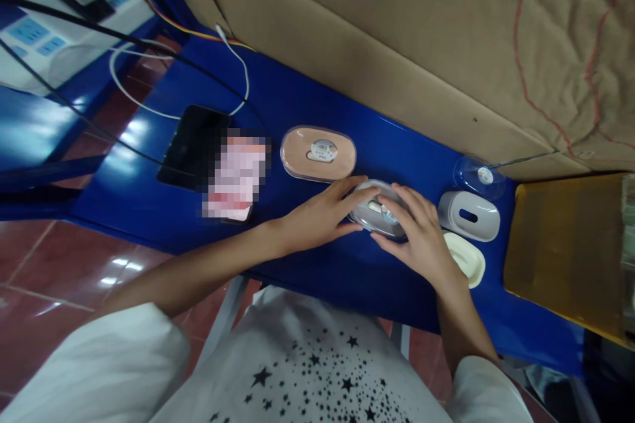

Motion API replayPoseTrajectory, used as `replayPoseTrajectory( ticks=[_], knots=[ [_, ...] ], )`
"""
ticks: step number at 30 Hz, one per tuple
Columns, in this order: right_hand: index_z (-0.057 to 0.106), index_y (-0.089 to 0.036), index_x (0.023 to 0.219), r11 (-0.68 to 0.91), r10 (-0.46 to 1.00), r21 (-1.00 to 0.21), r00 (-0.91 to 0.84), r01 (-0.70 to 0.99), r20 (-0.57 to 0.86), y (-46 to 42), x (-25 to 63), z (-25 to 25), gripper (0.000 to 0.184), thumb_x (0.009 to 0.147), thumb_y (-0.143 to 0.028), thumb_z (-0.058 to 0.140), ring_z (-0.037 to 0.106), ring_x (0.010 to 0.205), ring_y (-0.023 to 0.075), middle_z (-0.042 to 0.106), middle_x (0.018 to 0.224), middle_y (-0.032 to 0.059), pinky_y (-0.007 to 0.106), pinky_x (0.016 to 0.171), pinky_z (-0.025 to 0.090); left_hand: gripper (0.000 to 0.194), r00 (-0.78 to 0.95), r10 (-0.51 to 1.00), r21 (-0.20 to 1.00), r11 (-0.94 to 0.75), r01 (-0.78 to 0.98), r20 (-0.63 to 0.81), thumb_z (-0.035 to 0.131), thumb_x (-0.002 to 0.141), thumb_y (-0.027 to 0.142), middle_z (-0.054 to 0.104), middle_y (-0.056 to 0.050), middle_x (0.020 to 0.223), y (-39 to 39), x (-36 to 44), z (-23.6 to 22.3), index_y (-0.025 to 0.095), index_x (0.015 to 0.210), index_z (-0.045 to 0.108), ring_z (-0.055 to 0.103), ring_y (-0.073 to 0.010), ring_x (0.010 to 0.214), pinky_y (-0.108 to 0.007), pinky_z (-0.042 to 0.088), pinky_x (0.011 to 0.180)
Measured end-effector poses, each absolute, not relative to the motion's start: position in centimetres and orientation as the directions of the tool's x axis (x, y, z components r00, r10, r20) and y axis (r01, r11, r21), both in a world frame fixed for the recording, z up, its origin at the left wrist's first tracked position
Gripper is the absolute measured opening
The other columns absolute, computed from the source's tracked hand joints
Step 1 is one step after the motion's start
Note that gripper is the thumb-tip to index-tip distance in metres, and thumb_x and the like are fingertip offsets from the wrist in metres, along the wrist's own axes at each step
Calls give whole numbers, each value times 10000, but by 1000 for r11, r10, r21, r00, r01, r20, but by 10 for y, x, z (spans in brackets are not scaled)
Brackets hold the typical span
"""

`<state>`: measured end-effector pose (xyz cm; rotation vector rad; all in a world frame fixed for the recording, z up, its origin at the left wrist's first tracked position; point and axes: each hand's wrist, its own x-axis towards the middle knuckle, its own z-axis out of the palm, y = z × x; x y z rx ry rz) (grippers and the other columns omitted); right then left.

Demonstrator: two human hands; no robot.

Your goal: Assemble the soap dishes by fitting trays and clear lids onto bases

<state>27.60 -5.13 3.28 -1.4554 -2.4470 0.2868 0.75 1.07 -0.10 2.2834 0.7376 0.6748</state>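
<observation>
A grey oval soap box [366, 213] with a clear lid and a white sticker rests on the blue table [292, 211] between my hands. My left hand [325, 215] curls its fingers around the left side of the box. My right hand [419, 225] grips the opposite side, fingers over the lid and thumb at the near edge. Just behind and to the left lies a peach soap box [295, 153] under a clear lid with a label. Right of my right hand are a clear lid [466, 175], a grey base with a slot [483, 215] and a cream inner tray [471, 261].
At the left lie a black tablet-like device [191, 145] and a phone with a blurred screen [238, 175]. A white cable [247, 76] loops behind them. Cardboard [347, 33] stands along the back edge. A yellow-brown bin [565, 244] takes up the right end.
</observation>
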Motion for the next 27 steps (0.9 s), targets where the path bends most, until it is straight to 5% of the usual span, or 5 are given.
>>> replayPoseTrajectory(
  ticks=[16,23,27],
  knots=[
    [265,-402,1758,532,846,-258,-514,806,139,-46,279,33,852,1041,-440,723,496,1559,402,498,1715,119,652,1230,470,832,689,692,834,-498,236,218,795,988,250,517,-165,1616,15,10,-9,318,1687,351,517,-334,1539,-591,448,1287],
    [214,-407,1770,489,872,-200,-468,849,147,-18,288,19,826,1075,-501,651,408,1629,399,415,1782,109,660,1266,396,694,664,679,641,-667,380,314,655,1058,182,356,-233,1731,7,15,-8,245,1675,346,360,-388,1653,-631,428,1306],
    [246,-356,1769,473,881,-169,-460,864,116,7,291,32,766,1103,-545,575,342,1668,394,346,1817,133,673,1297,327,588,684,611,535,-760,368,397,619,1084,212,410,-264,1688,4,16,-3,177,1630,405,423,-403,1613,-637,476,1275]
  ],
)
